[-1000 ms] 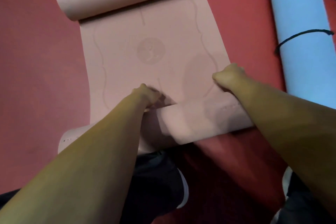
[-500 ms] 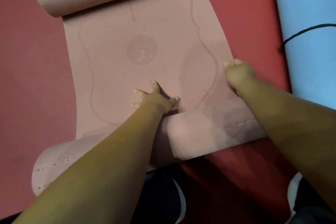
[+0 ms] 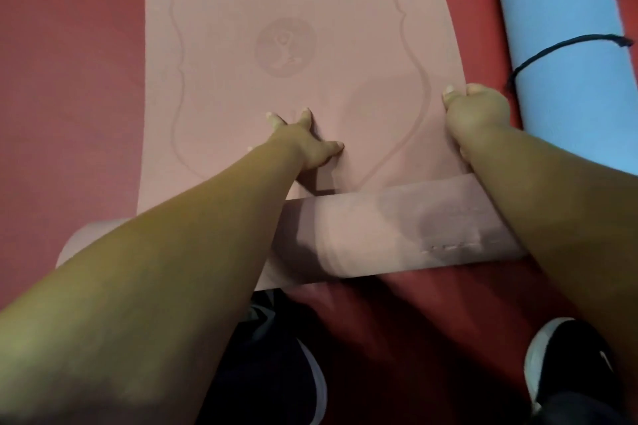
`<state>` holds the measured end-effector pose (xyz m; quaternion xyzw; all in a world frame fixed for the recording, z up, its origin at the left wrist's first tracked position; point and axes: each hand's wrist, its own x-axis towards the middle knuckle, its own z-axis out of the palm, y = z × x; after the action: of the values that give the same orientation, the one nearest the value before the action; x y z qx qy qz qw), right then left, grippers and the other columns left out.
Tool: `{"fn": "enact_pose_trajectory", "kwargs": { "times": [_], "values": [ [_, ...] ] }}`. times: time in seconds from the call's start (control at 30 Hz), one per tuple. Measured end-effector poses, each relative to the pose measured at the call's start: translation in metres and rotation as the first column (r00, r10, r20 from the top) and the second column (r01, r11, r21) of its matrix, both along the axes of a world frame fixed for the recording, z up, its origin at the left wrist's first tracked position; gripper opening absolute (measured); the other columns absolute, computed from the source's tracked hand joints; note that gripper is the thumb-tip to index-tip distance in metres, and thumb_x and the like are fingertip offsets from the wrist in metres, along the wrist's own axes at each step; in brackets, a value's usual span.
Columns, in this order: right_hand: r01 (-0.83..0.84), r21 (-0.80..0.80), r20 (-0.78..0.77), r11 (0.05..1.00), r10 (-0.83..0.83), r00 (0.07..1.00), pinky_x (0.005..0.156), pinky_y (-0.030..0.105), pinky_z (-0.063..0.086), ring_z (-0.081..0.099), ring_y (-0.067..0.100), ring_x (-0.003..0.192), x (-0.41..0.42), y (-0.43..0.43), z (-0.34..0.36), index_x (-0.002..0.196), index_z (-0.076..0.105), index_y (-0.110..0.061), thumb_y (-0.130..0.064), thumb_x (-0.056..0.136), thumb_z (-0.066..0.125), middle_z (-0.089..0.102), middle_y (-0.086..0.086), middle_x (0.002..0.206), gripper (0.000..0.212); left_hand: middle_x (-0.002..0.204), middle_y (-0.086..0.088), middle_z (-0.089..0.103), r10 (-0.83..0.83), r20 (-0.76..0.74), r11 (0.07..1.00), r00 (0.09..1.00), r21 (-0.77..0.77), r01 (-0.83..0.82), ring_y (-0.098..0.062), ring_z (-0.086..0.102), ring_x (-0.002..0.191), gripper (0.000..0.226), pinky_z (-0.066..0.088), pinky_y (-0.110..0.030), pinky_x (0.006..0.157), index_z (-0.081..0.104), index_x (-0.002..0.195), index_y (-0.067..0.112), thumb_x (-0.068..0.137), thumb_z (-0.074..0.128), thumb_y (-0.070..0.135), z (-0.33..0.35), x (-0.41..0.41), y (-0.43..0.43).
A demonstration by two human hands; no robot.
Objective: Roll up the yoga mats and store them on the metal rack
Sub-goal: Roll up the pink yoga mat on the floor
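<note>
A pink yoga mat [image 3: 310,10] lies on the red floor, with its flat middle showing a round emblem. The mat's near end is wound into a roll [image 3: 397,235] under my forearms, and its far end curls up at the top edge of the view. My left hand [image 3: 303,141] presses on the flat part just beyond the roll, fingers spread. At the mat's right edge my right hand [image 3: 476,114] has its fingers curled, and it seems to grip that edge. No metal rack is in view.
A rolled blue mat [image 3: 569,10] tied with a black cord [image 3: 552,48] lies close on the right. Red floor [image 3: 69,79] spreads to the left. My dark shoes [image 3: 569,366] stand at the bottom, just behind the pink roll.
Both hands have left the near roll and moved forward onto the flat mat. My left hand went from curled to spread. The far curl has slid toward the top of the view.
</note>
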<state>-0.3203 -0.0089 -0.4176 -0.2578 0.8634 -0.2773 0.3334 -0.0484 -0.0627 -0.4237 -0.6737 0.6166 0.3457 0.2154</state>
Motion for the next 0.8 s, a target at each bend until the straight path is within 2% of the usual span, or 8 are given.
{"fn": "enact_pose_trajectory", "kwargs": {
  "times": [0.07,0.2,0.37,0.47,0.57,0.67,0.73,0.8],
  "values": [
    [-0.006,0.019,-0.027,1.0,0.006,1.0,0.12,0.036,0.04,0.054,0.032,0.143,-0.002,-0.006,0.006,0.148,0.062,-0.009,-0.045,0.106,0.062,0.06,0.011,0.153,0.055,0.174,-0.026,-0.017,-0.063,0.001,0.997,0.998,-0.042,0.063,-0.046,0.021,0.16,0.109,0.02,-0.053,0.131,0.006,0.171,0.038,0.087,0.06,0.08,0.004,-0.004,-0.008],
    [0.051,0.043,-0.046,0.998,-0.049,0.998,0.12,0.036,0.041,0.053,0.031,0.144,-0.007,-0.017,0.024,0.155,0.057,-0.014,-0.042,0.107,0.061,0.056,0.008,0.158,0.055,0.18,0.002,-0.007,-0.344,-0.132,0.936,0.93,-0.131,0.328,-0.033,-0.001,0.166,0.095,0.012,-0.045,0.133,0.009,0.172,0.034,0.098,0.065,0.056,0.008,-0.01,-0.028],
    [-0.049,0.203,-0.37,0.978,0.123,0.921,0.11,0.047,0.044,0.05,0.043,0.134,-0.005,-0.003,0.029,0.141,0.054,-0.004,-0.018,0.097,0.06,0.046,0.02,0.152,0.046,0.18,0.005,0.001,-0.303,-0.159,0.953,0.94,-0.053,0.299,-0.033,0.0,0.166,0.088,0.012,-0.048,0.133,0.023,0.17,0.035,0.096,0.067,0.052,0.011,-0.03,-0.03],
    [-0.255,0.256,-0.466,0.932,0.35,0.813,0.11,0.048,0.043,0.046,0.04,0.13,0.009,0.021,0.037,0.137,0.051,-0.007,-0.022,0.089,0.065,0.043,0.018,0.146,0.052,0.164,-0.007,0.031,-0.382,-0.139,0.924,0.913,-0.027,0.383,-0.046,0.024,0.156,0.06,0.032,-0.052,0.123,0.053,0.149,0.026,0.095,0.067,0.047,0.015,-0.03,-0.01],
    [-0.632,0.33,-0.247,0.701,0.71,0.659,0.111,0.045,0.047,0.053,0.038,0.129,0.027,0.041,0.043,0.142,0.056,-0.012,-0.038,0.094,0.06,0.051,0.017,0.144,0.056,0.165,-0.008,0.025,-0.309,-0.163,0.95,0.937,-0.002,0.313,-0.037,0.039,0.151,0.081,0.035,-0.046,0.123,0.043,0.156,0.022,0.091,0.073,0.058,0.025,-0.017,0.014],
    [-0.802,0.393,0.089,0.45,0.849,0.521,0.121,0.046,0.04,0.049,0.034,0.146,0.051,0.054,0.058,0.163,0.038,-0.014,-0.064,0.1,0.057,0.043,0.015,0.164,0.082,0.171,-0.003,0.03,-0.164,-0.166,0.968,0.972,0.164,0.192,-0.029,0.039,0.152,0.101,0.03,-0.042,0.126,0.039,0.164,0.027,0.084,0.063,0.083,0.05,0.008,0.039],
    [-0.832,0.427,0.216,0.355,0.853,0.475,0.124,0.046,0.036,0.044,0.029,0.152,0.065,0.065,0.071,0.169,0.026,-0.02,-0.09,0.084,0.053,0.037,0.008,0.171,0.113,0.162,-0.002,0.042,-0.127,-0.212,0.913,0.969,0.357,0.198,-0.023,0.043,0.147,0.091,0.029,-0.033,0.122,0.043,0.162,0.021,0.093,0.061,0.077,0.069,0.028,0.056],
    [-0.843,0.478,0.267,0.245,0.874,0.405,0.124,0.049,0.035,0.04,0.027,0.155,0.072,0.078,0.081,0.17,0.019,-0.031,-0.103,0.061,0.057,0.035,0.001,0.173,0.136,0.162,0.0,0.043,-0.175,-0.223,0.846,0.959,0.465,0.262,-0.02,0.042,0.147,0.107,0.026,-0.032,0.124,0.039,0.164,0.016,0.084,0.073,0.078,0.088,0.046,0.073]
  ]
}}
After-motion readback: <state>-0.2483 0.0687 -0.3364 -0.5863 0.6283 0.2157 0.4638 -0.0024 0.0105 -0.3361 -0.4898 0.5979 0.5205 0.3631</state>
